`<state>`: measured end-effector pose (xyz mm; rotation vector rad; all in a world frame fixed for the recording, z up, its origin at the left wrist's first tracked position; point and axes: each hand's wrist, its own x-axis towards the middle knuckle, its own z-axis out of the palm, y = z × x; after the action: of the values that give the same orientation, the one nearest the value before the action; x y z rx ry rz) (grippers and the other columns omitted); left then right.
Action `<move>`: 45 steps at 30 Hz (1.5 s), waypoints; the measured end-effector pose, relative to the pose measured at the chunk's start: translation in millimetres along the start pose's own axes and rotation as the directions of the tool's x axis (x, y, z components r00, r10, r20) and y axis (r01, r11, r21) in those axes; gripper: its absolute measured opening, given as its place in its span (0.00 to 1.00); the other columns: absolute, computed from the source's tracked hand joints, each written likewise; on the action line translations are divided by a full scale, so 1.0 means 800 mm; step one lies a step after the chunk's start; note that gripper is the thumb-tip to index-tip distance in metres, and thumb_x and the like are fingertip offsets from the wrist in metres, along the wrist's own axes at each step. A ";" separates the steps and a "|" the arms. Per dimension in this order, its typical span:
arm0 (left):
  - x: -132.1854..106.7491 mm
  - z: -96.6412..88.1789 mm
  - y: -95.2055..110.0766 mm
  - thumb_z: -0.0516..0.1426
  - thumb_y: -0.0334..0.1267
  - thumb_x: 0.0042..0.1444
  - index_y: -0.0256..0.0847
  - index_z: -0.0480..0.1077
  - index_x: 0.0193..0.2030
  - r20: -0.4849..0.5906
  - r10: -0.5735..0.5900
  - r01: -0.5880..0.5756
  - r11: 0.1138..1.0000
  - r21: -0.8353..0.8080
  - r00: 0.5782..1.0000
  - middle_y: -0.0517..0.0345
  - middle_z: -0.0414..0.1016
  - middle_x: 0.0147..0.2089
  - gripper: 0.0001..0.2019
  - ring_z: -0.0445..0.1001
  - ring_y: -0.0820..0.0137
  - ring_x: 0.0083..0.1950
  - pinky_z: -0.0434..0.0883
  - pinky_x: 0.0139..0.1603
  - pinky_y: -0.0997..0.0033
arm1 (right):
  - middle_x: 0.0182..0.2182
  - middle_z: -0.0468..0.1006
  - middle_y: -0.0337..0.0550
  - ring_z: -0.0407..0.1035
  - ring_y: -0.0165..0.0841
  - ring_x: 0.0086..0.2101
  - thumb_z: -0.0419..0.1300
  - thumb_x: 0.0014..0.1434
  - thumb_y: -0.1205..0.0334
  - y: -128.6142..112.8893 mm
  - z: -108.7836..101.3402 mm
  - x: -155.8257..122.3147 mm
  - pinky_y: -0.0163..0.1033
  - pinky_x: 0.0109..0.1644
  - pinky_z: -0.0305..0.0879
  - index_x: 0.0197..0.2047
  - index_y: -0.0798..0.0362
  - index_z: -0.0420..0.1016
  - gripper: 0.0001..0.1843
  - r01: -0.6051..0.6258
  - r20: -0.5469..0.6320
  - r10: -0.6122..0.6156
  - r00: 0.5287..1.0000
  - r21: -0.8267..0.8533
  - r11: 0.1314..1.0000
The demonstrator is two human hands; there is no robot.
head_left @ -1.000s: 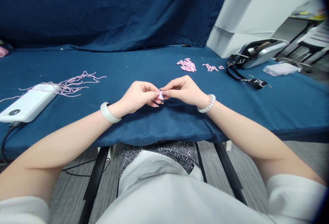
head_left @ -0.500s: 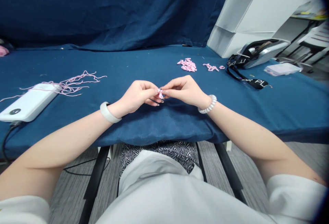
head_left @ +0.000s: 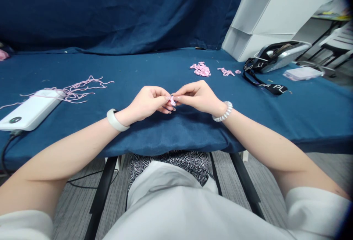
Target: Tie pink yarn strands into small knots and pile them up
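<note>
A small looped piece of pink yarn (head_left: 172, 101) is pinched between both hands, just above the front part of the blue-covered table (head_left: 154, 133). My left hand (head_left: 150, 102) closes thumb and finger on its left side, the other fingers curled below. From the right, my right hand (head_left: 194, 96) pinches the same piece, thumb and forefinger nearly meeting the left fingertips. Fingertips cover part of the yarn, so its exact shape is hidden. Beyond the right hand lies a heap of small pink yarn pieces (head_left: 202, 69), with a few more pink loops (head_left: 226, 71) beside it.
Long pink strands (head_left: 79, 89) lie partly over a white power bank (head_left: 33, 109) with a cable at left. On the right are a black lettered strap (head_left: 271, 87), a grey and black case (head_left: 284, 56) and a flat clear box (head_left: 303, 73). White boxes (head_left: 259, 15) stand behind.
Both hands stay in the same place on the pink yarn. Its hanging loop has shifted very slightly between the fingertips.
</note>
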<state>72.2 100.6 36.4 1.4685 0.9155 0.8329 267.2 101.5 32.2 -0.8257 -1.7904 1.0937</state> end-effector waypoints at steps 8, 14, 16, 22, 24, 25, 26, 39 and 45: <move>0.001 -0.003 -0.001 0.63 0.35 0.50 0.32 0.73 0.31 0.015 -0.010 0.010 1.000 -0.002 1.000 0.51 0.79 0.30 0.06 0.79 0.68 0.31 0.78 0.32 0.72 | 0.30 0.83 0.45 0.77 0.32 0.30 0.70 0.48 0.61 0.001 -0.001 0.000 0.35 0.37 0.75 0.32 0.56 0.84 0.08 -0.009 -0.008 0.009 1.000 0.021 1.000; -0.001 -0.003 0.004 0.61 0.33 0.49 0.32 0.72 0.31 0.019 -0.019 0.021 0.993 -0.114 1.000 0.52 0.78 0.29 0.05 0.79 0.68 0.32 0.79 0.34 0.68 | 0.32 0.84 0.46 0.77 0.33 0.31 0.71 0.46 0.57 0.000 0.000 0.001 0.37 0.39 0.76 0.33 0.56 0.83 0.13 -0.027 -0.029 0.029 0.999 0.052 0.998; -0.002 -0.002 0.004 0.63 0.34 0.48 0.32 0.72 0.32 0.019 0.004 -0.002 0.995 -0.102 1.000 0.53 0.78 0.31 0.07 0.79 0.68 0.34 0.79 0.35 0.68 | 0.32 0.83 0.46 0.77 0.34 0.32 0.72 0.45 0.54 0.001 0.000 0.001 0.38 0.40 0.76 0.33 0.56 0.83 0.15 -0.021 -0.046 0.024 0.999 0.050 0.999; -0.002 -0.002 0.002 0.65 0.36 0.50 0.33 0.73 0.35 -0.007 0.062 -0.062 0.998 -0.014 0.998 0.53 0.78 0.32 0.10 0.79 0.70 0.36 0.79 0.36 0.71 | 0.33 0.83 0.46 0.77 0.33 0.33 0.73 0.45 0.51 0.002 -0.004 0.005 0.38 0.41 0.75 0.37 0.57 0.82 0.19 -0.024 -0.027 0.027 0.999 0.103 0.994; -0.001 -0.003 0.001 0.65 0.35 0.51 0.33 0.73 0.37 -0.009 0.071 -0.071 0.997 -0.020 0.997 0.53 0.78 0.33 0.09 0.79 0.71 0.36 0.79 0.36 0.73 | 0.33 0.83 0.45 0.76 0.31 0.31 0.72 0.46 0.50 0.002 -0.005 0.006 0.38 0.41 0.75 0.38 0.56 0.82 0.20 -0.040 -0.022 0.044 0.999 0.132 0.990; -0.001 -0.003 0.000 0.65 0.35 0.52 0.33 0.73 0.37 -0.010 0.075 -0.075 0.997 -0.021 0.997 0.53 0.78 0.33 0.09 0.79 0.71 0.36 0.79 0.36 0.73 | 0.33 0.83 0.45 0.76 0.31 0.31 0.72 0.46 0.50 0.002 -0.005 0.006 0.38 0.40 0.75 0.38 0.56 0.82 0.20 -0.047 -0.027 0.051 0.998 0.136 0.990; 0.000 -0.003 0.000 0.65 0.35 0.52 0.33 0.73 0.37 -0.010 0.076 -0.077 0.997 -0.020 0.997 0.53 0.78 0.34 0.09 0.79 0.71 0.36 0.79 0.36 0.73 | 0.33 0.83 0.44 0.76 0.30 0.31 0.72 0.46 0.50 0.002 -0.005 0.006 0.37 0.40 0.75 0.37 0.56 0.81 0.20 -0.050 -0.035 0.055 0.998 0.133 0.990; 0.026 -0.021 -0.010 0.57 0.33 0.54 0.37 0.67 0.48 -0.235 -0.106 0.108 0.994 -0.006 0.966 0.51 0.79 0.38 0.14 0.79 0.70 0.35 0.76 0.34 0.73 | 0.38 0.81 0.54 0.75 0.36 0.38 0.66 0.54 0.59 0.096 -0.096 0.090 0.44 0.48 0.72 0.40 0.61 0.80 0.14 -0.174 -0.419 0.033 0.907 -0.302 0.937; 0.044 -0.043 -0.014 0.58 0.35 0.53 0.39 0.66 0.47 -0.319 -0.070 0.080 0.997 0.019 0.945 0.52 0.78 0.38 0.13 0.78 0.69 0.36 0.75 0.37 0.70 | 0.71 0.43 0.63 0.40 0.56 0.69 0.47 0.68 0.51 0.145 -0.163 0.090 0.61 0.69 0.42 0.68 0.58 0.63 0.30 -0.539 -0.580 0.111 0.807 -0.647 0.539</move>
<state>56.1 148.2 28.5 1.3385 1.2225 1.0212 366.9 253.9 -17.9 -1.8856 -1.6639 0.1483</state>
